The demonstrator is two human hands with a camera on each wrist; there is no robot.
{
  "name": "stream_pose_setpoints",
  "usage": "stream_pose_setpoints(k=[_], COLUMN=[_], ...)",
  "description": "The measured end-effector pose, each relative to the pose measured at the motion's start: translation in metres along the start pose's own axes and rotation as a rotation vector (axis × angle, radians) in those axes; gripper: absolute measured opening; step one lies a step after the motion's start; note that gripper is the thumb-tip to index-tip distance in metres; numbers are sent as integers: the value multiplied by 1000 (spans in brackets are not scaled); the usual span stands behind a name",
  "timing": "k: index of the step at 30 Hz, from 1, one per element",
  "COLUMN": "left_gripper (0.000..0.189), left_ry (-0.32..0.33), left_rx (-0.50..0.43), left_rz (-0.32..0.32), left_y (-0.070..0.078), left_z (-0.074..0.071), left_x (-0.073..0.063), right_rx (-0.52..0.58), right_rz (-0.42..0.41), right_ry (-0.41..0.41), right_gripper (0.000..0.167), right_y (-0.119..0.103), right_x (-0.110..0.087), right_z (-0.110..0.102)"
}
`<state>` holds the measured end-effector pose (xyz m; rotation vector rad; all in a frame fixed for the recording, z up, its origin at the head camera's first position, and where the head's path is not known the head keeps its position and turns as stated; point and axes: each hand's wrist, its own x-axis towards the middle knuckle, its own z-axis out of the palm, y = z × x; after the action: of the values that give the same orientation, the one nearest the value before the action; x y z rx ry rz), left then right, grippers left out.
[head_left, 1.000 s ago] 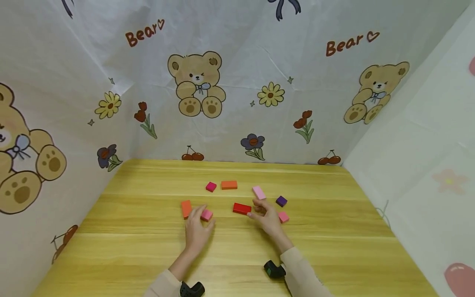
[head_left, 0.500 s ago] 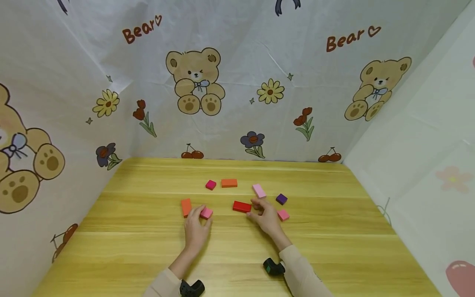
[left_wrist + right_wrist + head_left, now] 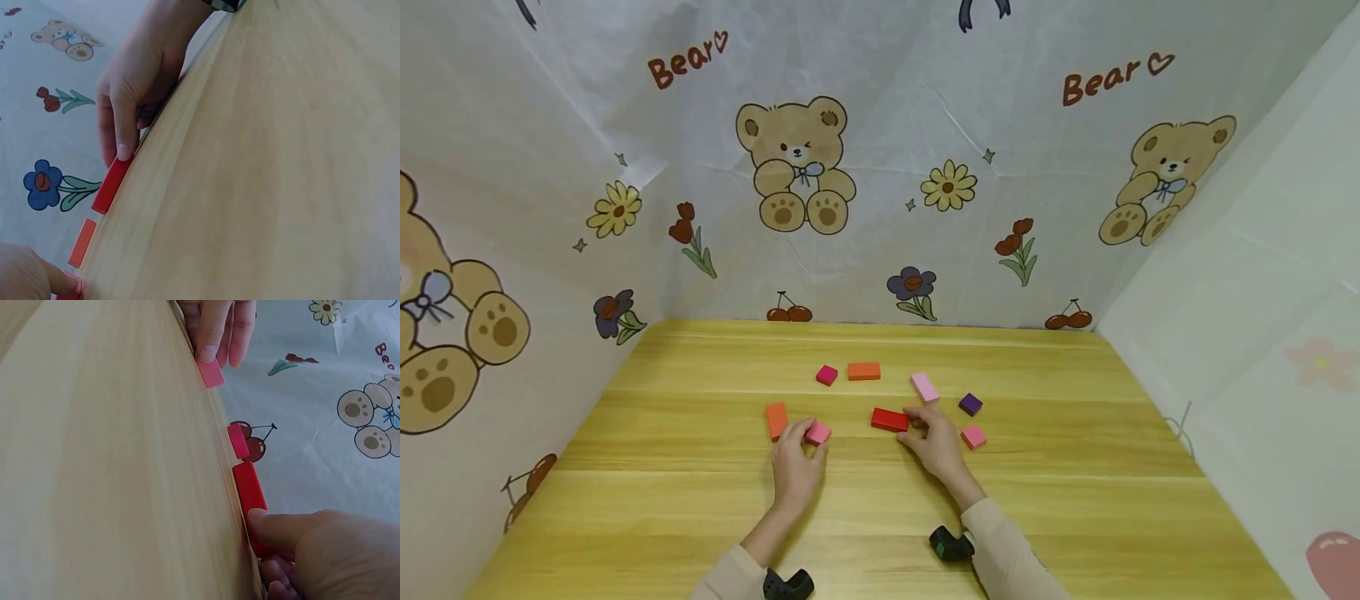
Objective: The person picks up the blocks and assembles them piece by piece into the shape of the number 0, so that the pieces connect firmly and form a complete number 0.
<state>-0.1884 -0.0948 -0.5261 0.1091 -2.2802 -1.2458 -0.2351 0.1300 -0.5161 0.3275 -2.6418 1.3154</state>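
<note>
On the wooden table, my left hand [image 3: 797, 471] pinches a small pink block [image 3: 818, 433] between thumb and fingers. Its thumb presses the block's near side in the right wrist view. My right hand [image 3: 938, 444] grips the right end of a long red block [image 3: 889, 419], thumb in front and fingertips behind. The left wrist view shows that thumb on the end of the red block [image 3: 112, 185]. An upright-lying orange block [image 3: 777, 422] is just left of my left fingers. Another pink block [image 3: 973, 437] lies right of my right hand.
Farther back lie a crimson block [image 3: 827, 375], an orange block [image 3: 864, 371], a light pink block [image 3: 925, 387] and a purple block [image 3: 971, 404]. Bear-printed white cloth [image 3: 865, 250] stands behind the table. Black wrist devices [image 3: 951, 544] sit at both cuffs.
My right hand has shifted slightly left and its fingertips have come down around the red block's end. My left thumb has drawn closer to the pink block. The blocks look unmoved.
</note>
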Motion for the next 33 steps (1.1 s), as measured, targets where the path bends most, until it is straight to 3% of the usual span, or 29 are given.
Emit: stream_pose_setpoints(k=[6,13,23,33], left_gripper=[39,38,35,34], left_ry=[-4,1,-21,-91], left_rx=[-6,-13,-78,-122], left_rz=[-2,2,-10,2], left_y=[0,-2,5,15], left_z=[-1,-1,-5,-17], left_x=[-1,0,-3,-14], right_rx=[-26,17,107,146], right_rz=[-19,-20,60,121], right_ry=[12,11,12,-70], right_gripper=[33,30,28,28], right_y=[0,0,-3,-16], right_x=[0,-1,-5,-29], right_z=[1,2,-5,-21])
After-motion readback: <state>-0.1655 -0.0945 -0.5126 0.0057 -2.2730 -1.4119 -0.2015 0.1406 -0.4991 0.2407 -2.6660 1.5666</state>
